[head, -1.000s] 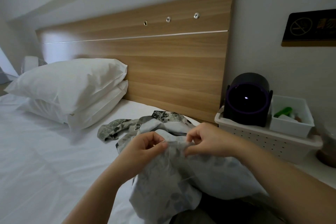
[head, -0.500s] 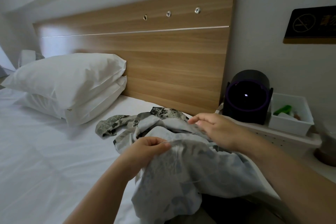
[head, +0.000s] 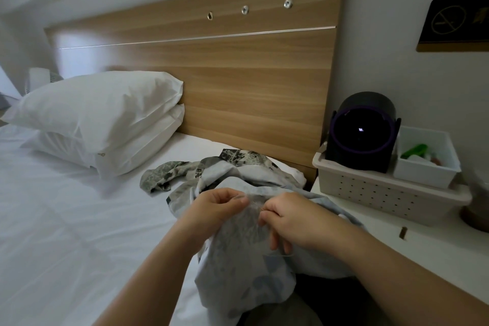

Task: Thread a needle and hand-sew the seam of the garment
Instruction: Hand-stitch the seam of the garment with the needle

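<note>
Garment (head: 238,259), a pale blue-grey printed cloth, lies bunched across the person's lap and spills back onto the white bed (head: 53,219), its darker patterned end crumpled near the wooden headboard (head: 238,74). Its lower edge is cut off by the frame, so the full shape is unclear.

The left hand (head: 217,209) pinches a raised fold of the cloth between thumb and forefinger. The right hand (head: 291,219) sits just beside it, fingers curled, thumb and forefinger nipped together on the same fold. A faint glint runs between the two hands, too thin to say whether it is a needle. A fine pale thread (head: 287,255) shows below the right fingers, and its ends are lost against the cloth.

Two white pillows (head: 105,114) are stacked at the left. On the white table (head: 423,259) at the right stands a perforated basket (head: 370,193) holding a round black device (head: 362,135) and a small white bin (head: 423,167), whose contents, one of them green, are blurred. A dark sign (head: 455,21) on the wall is cropped at the edge.
</note>
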The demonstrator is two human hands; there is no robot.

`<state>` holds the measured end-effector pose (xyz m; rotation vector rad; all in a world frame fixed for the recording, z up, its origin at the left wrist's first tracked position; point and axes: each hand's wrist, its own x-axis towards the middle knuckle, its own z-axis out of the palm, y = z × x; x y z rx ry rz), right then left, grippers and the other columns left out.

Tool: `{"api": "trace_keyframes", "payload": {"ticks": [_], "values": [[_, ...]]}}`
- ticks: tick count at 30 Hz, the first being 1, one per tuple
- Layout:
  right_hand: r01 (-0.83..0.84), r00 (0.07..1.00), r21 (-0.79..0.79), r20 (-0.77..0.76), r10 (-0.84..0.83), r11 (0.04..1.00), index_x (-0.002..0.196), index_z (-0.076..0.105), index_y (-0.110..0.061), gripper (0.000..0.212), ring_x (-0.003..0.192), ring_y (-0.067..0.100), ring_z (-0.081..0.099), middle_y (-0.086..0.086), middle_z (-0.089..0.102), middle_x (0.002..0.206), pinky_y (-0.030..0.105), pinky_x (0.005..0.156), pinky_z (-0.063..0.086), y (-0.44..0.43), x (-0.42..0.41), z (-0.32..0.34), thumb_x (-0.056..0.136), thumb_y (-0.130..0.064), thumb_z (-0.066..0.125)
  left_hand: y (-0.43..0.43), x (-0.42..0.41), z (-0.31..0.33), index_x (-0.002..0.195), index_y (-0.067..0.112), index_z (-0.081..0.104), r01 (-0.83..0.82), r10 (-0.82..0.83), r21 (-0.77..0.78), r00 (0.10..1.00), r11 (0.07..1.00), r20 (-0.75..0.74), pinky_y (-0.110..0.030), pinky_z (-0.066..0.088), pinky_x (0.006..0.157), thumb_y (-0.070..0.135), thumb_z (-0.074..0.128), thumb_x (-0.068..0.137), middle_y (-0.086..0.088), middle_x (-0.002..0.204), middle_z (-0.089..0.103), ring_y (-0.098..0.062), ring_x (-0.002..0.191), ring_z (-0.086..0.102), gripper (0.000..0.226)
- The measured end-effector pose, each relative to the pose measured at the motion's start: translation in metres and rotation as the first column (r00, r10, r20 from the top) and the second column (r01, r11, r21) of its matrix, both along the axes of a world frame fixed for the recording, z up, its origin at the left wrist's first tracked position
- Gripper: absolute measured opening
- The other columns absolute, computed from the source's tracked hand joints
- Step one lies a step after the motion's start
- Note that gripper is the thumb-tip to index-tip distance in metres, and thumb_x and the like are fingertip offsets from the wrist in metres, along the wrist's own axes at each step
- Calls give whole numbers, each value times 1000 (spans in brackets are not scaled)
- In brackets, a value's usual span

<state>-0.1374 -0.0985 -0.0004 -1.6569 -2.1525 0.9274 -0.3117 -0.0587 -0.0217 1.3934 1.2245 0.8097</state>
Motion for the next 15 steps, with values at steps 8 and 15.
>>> {"api": "trace_keyframes", "payload": {"ticks": [8, 15], "values": [[37, 999, -22, 5, -37, 999, 97, 64, -13, 31, 45, -1, 54, 2, 74, 76, 29, 74, 53, 3, -1, -1, 101, -28, 37, 0, 3, 0, 83, 16, 72, -8, 9, 23, 1000, 1000, -29, -18, 45, 63, 22, 69, 85, 0, 77, 70, -10, 74, 63, 7], [54, 999, -7, 5, -54, 999, 96, 65, -12, 32, 41, -5, 52, 3, 74, 76, 26, 72, 51, 4, -2, -3, 101, -26, 36, -2, 3, -2, 83, 15, 74, -28, 33, 68, 997, 997, -71, -27, 48, 72, 28, 69, 86, -7, 80, 71, -15, 76, 63, 14]]}}
